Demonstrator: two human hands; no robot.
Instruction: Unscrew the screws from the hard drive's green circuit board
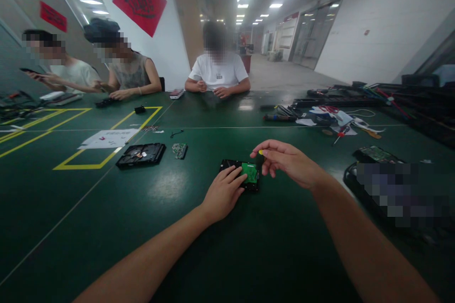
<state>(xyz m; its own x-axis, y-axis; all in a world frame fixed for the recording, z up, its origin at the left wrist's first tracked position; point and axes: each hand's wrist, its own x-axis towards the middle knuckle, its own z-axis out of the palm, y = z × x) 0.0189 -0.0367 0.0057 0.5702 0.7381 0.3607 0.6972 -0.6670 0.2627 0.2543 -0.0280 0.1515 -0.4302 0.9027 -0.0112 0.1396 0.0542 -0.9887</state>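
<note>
A black hard drive [252,188] with a green circuit board [250,173] facing up lies flat on the table in front of me. My left hand [223,189] rests on its left part, fingers spread and lying flat across the casing and the board's edge. Over the drive's right end hovers my right hand [284,161], thumb and forefinger pinched on a small yellow-topped piece [261,152]. Most of that piece is hidden by the fingers, so its kind cannot be made out.
Left of the drive lie a small circuit board [179,151], an opened black casing [141,155] and a paper sheet [108,138]. Tools, cables and a red screwdriver [341,134] lie at right, near a board [380,155]. Across the green table [106,236] sit three people.
</note>
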